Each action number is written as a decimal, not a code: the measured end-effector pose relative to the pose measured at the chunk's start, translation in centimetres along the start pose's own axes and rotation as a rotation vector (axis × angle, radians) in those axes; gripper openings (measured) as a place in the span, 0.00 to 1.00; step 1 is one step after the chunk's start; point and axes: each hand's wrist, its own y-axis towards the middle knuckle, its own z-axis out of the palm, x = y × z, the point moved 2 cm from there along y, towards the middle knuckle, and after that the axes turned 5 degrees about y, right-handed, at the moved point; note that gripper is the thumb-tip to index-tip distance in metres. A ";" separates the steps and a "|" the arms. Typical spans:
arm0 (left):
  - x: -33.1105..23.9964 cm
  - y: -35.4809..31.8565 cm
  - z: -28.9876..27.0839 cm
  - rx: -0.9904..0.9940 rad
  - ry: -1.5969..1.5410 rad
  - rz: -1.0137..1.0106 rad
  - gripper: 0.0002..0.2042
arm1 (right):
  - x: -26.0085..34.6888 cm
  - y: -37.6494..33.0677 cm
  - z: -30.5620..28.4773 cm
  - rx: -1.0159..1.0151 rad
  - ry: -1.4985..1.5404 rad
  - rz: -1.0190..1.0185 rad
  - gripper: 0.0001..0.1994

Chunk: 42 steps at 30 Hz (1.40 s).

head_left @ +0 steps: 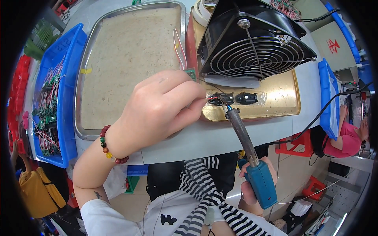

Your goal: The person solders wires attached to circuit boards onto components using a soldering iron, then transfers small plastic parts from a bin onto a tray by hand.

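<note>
My left hand (165, 102) is closed, thumb and fingers pinched on a thin red wire (212, 98). Just behind those fingers a small green circuit board (190, 74) shows, with red and white leads (179, 49) rising from it; whether the hand also grips the board is hidden. My right hand (248, 188) is wrapped round the teal handle of a soldering gun (263, 185). Its tip meets, or nearly meets, the wire's end at a small black part (226, 99). A second black part (247, 98) lies to its right. Both sit on a gold metal tray (281, 110).
A black fan (256, 51) with a wire guard stands over the tray's back. To the left lie a steel tray (130, 51) and a blue bin (71, 102) of wired circuit boards. A black cable (311, 122) crosses the right side. A person in pink (342, 137) sits beyond.
</note>
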 end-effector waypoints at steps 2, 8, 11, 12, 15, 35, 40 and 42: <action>0.1 -0.1 -0.2 0.007 0.004 -0.006 0.08 | 0.4 0.2 -0.2 0.129 -0.010 -0.028 0.17; 0.1 0.1 -0.1 0.020 -0.004 0.005 0.08 | 0.8 0.4 0.2 0.066 -0.124 -0.033 0.19; 0.1 -0.1 -0.1 0.027 0.004 -0.001 0.08 | 0.1 0.0 0.4 0.042 -0.121 -0.072 0.20; 0.2 -0.2 -0.1 0.019 0.005 -0.001 0.08 | 0.1 0.0 0.4 0.044 -0.120 -0.072 0.20; 0.0 0.0 -0.1 0.011 0.000 0.006 0.09 | 0.8 0.0 0.4 0.040 -0.156 -0.066 0.20; 0.1 0.1 -0.2 0.004 -0.006 0.015 0.08 | 1.0 0.2 -0.4 0.093 0.100 0.110 0.16; 0.2 -0.1 -0.1 0.004 -0.004 0.019 0.08 | -0.1 -0.8 0.3 -0.037 0.234 0.180 0.19; 0.1 0.1 -0.1 0.001 -0.014 0.020 0.08 | 0.1 -0.8 0.2 -0.045 0.215 0.183 0.20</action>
